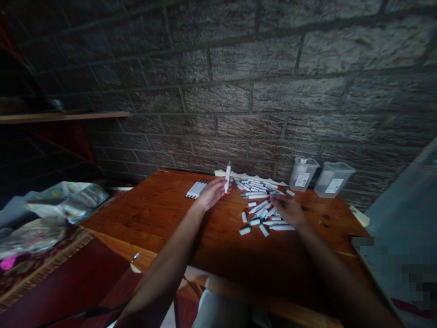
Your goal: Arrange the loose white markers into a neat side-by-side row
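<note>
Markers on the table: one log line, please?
left hand: holds white marker | right hand: at scattered markers, grip unclear | clear tubs: near wall

Dim light, deep shadow at left (nearly black), edges stretched

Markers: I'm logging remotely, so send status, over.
Left hand holding white marker, near upright. Right hand at scattered markers, grip unclear. Loose caps nearby.
</note>
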The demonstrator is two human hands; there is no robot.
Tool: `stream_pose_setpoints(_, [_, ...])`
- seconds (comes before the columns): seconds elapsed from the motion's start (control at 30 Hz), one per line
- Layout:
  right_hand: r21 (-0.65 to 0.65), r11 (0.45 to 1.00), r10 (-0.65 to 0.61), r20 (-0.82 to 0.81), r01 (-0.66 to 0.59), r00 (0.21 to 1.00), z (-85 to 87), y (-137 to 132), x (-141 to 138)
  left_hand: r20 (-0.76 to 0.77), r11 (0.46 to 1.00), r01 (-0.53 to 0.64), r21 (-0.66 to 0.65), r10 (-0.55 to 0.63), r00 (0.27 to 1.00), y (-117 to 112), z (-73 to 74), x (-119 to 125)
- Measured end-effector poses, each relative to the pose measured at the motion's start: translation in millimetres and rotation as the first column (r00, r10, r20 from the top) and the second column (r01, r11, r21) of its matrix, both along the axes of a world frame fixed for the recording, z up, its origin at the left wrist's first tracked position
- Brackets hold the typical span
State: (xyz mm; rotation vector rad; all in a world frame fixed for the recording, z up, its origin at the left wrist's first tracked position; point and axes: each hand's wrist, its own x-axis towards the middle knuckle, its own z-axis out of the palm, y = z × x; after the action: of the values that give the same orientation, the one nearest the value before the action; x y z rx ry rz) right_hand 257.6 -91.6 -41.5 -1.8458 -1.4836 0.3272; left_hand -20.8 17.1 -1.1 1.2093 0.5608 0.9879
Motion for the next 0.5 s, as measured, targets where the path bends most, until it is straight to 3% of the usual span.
stream_pose_setpoints(0.07, [-0.002, 1.0, -0.003, 0.0, 0.003, 1.0, 0.7, -0.5, -0.5, -0.178, 0.985, -0.15, 0.089, 0.164, 0.97, 7.4, -3.3, -4.7])
stream_pose_setpoints(0.13, [0.003, 1.0, -0.01, 0.002, 0.01, 1.0, 1.2, -0.8, -0.9, -0.42, 0.917, -0.269, 0.294, 0.377, 0.826, 12.6, -6.6, -10.4])
stream_pose_setpoints(0.17, [0.005, 1.0, -0.015, 0.005, 0.015, 1.0, 1.2, -0.8, -1.0, -0.528, 0.865, -0.267, 0.424, 0.476, 0.703, 13.5, -7.7, -13.2])
stream_pose_setpoints(0.23, [0.007, 1.0, -0.02, 0.01, 0.02, 1.0, 0.7, -0.6, -0.9, -0.666, 0.773, -0.154, 0.615, 0.614, 0.424, 12.1, -8.6, -17.2])
stream_pose_setpoints(0.27, [0.011, 1.0, -0.016, 0.009, 0.016, 1.0, 0.2, -0.5, -0.6, -0.696, 0.744, -0.09, 0.662, 0.655, 0.293, 10.2, -8.4, -18.2])
stream_pose_setpoints(0.33, [0.022, 1.0, 0.005, 0.0, -0.005, 1.0, -0.9, -0.1, 0.0, -0.732, 0.735, 0.005, 0.679, 0.676, 0.088, 5.5, -8.0, -18.1])
stream_pose_setpoints(0.4, [0.024, 1.0, 0.01, -0.007, -0.01, 1.0, -1.5, 0.1, 0.4, -0.763, 0.763, 0.033, 0.645, 0.646, -0.024, 2.0, -8.6, -16.4])
stream_pose_setpoints(0.5, [0.019, 1.0, -0.01, 0.005, 0.01, 1.0, -0.6, -0.2, -0.1, -0.782, 0.783, 0.002, 0.622, 0.621, -0.054, 1.1, -11.7, -14.1])
